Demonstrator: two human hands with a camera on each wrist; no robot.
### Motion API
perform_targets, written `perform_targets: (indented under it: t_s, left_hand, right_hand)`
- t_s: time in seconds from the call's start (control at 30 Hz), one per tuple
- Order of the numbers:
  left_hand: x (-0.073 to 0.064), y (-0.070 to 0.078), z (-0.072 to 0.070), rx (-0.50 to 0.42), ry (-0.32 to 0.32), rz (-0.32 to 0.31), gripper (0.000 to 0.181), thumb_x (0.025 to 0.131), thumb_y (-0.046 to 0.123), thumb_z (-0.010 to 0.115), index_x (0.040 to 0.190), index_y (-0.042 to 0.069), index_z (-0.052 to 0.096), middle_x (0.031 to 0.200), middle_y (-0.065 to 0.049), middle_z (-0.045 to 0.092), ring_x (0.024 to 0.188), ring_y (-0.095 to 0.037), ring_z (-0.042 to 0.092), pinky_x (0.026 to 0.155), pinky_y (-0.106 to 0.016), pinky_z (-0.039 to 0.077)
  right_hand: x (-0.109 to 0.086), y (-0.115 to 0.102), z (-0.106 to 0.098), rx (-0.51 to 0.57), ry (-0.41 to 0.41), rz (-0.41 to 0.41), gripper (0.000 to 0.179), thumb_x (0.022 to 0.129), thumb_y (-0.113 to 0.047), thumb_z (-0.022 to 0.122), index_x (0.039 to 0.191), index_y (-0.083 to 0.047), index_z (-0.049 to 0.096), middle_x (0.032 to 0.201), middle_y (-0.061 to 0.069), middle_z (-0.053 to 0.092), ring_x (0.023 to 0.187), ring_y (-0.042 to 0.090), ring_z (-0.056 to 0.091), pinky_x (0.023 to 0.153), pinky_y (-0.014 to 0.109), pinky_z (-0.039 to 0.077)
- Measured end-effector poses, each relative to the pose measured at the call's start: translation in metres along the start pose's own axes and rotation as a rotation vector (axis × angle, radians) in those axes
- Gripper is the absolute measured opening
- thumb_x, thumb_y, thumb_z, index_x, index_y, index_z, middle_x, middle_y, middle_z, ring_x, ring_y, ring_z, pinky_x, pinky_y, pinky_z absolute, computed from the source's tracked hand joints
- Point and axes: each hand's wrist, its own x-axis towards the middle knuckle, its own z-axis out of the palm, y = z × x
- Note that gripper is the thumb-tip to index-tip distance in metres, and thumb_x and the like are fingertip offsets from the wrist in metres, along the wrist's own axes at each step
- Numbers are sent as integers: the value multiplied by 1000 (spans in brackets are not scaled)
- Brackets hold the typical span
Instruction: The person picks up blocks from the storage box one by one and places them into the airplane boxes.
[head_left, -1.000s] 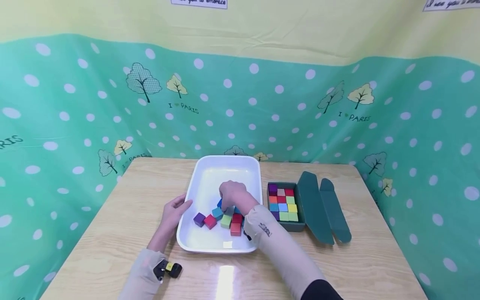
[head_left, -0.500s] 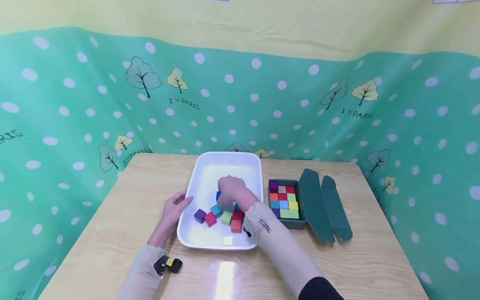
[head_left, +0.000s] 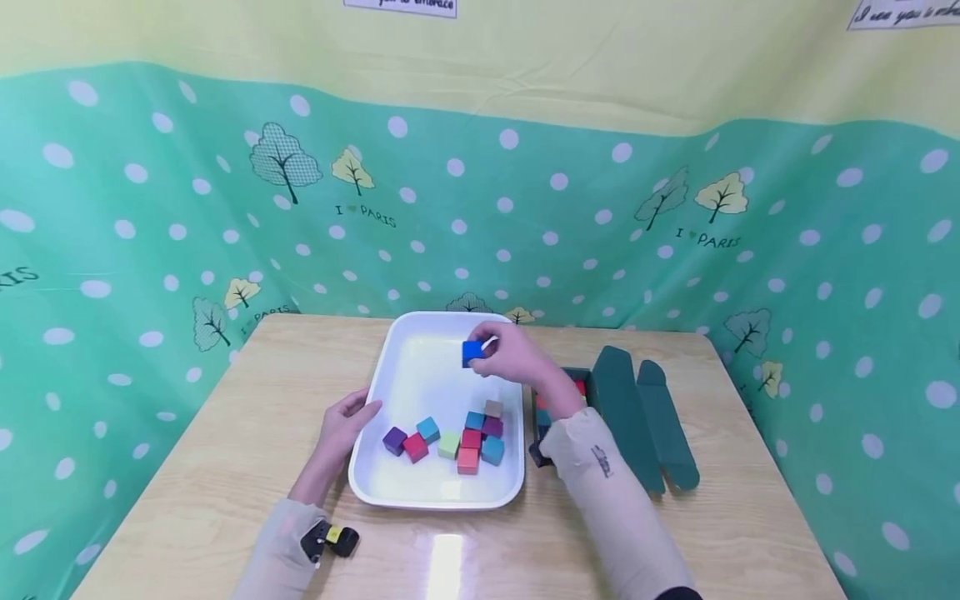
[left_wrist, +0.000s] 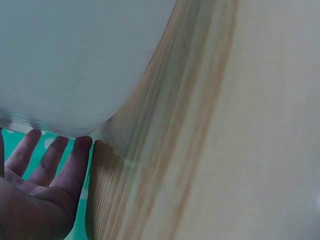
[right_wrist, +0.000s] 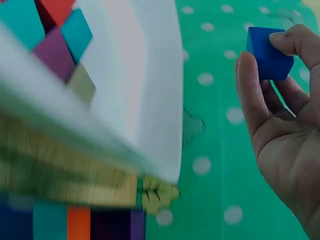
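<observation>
Up from the cluster of cubes, where it was bent down half a second ago, has come the person's right hand (head_left: 513, 354), and with it a solid blue cube (head_left: 472, 353). I can see thumb and fingers clamped on that cube, which hangs above the far right part of a white, round-cornered rectangular tray (head_left: 423, 367). The left hand (head_left: 345, 429) rests at the tray's left rim, fingers apart and fairly straight, tips touching its outer side. Nearer the tray's front lie more cubes, among them a light green cube (head_left: 448, 444) and a beige cube (head_left: 492, 409). Right of the tray, on the pale wooden tabletop (head_left: 195, 483), a dark green box (head_left: 589, 387) sits partly hidden by the forearm.
</observation>
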Motion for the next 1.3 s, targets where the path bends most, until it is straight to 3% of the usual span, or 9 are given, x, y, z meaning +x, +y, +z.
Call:
perform_targets:
  t_s: [0.23,0.43,0.6,0.9,1.07,1.3]
  left_hand:
    - [-1,5,1,12,-10,-14,59,90,33,71,138,4,51,132,-22,55,114,-32,58,85,-25,55]
    - [-6,1,-5,19,0,-10,61,90,32,72,138,2,50,133,-24,54,111,-31,59,85,-25,55]
    - [-10,-4,-8,25,10,-33,61,89,32,72,138,3,50,134,-23,54,112,-29,59,85,-24,55]
    - [-8,2,-4,-22,-5,-8,60,91,31,71,138,1,50,136,-25,51,115,-31,57,87,-25,54]
    - [-7,0,-3,-19,6,-13,59,90,31,71,137,1,51,135,-24,53,111,-27,60,85,-24,55]
    - [-4,-2,-1,-17,-8,-11,61,89,33,72,137,1,51,133,-25,54,108,-25,61,84,-26,56]
  right_hand:
    - [-35,25,-50,117,161,19,34,83,-7,76,113,-2,61,104,16,62,90,30,60,74,34,58]
    - [-65,54,-72,108,274,109,37,85,-19,77,114,-7,58,108,14,61,96,30,58,83,38,56]
    - [-75,73,-75,80,278,147,42,86,-26,77,119,-7,60,114,13,61,102,30,56,86,39,55]
    - [-74,99,-75,45,282,261,40,85,-24,78,118,-7,63,111,14,61,93,28,61,73,33,59]
    - [-71,108,-72,-51,288,283,37,85,-22,78,116,-6,64,109,13,62,88,28,59,69,34,57]
    - [-70,112,-71,-167,282,290,36,83,-22,79,113,-7,65,106,12,63,96,29,56,74,36,54]
